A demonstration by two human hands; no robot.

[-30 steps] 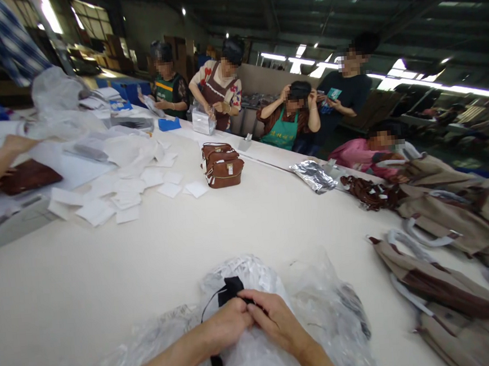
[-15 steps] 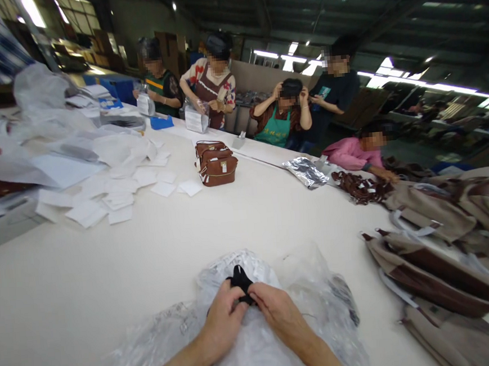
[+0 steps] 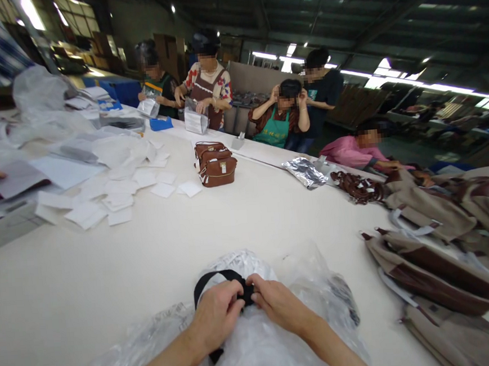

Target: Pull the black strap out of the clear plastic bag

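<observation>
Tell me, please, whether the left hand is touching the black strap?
Touching: the head view shows the left hand with its fingers closed on the black strap, which loops out from under them above the plastic bag.

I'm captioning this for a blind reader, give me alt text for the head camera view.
Two bare hands, left and right, pinch a black strap over a clear plastic bag on a white table. Farther off are a brown handbag, scattered white papers, tan bags at right, and people working along the far edge.
</observation>
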